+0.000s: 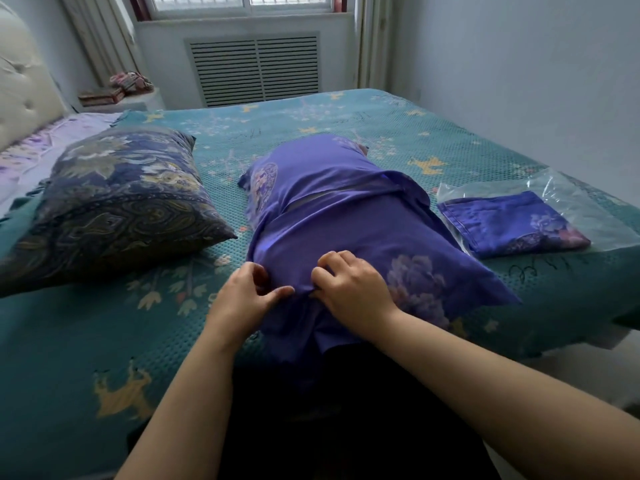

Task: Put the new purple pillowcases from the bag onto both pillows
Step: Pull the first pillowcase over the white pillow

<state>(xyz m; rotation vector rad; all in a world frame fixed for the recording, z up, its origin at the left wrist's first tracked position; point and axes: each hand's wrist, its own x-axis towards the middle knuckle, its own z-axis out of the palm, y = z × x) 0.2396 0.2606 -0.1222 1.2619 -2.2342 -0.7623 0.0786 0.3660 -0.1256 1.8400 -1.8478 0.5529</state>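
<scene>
Both hands' fingers (327,263) pinch the purple pillowcase (332,216) hem between them.

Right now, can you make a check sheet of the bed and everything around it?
Surface: teal patterned bedspread, rumpled.
Job's things: purple pillowcase partly pulled over the middle pillow; second folded pillowcase lying on the clear bag; dark floral pillow not yet changed.
Clutter: books and a pink item on the ledge.
Hands: left hand and right hand both pinch the pillowcase's near edge.
Cables: nothing seen.
Surroundings: window, vent grille, headboard.
</scene>
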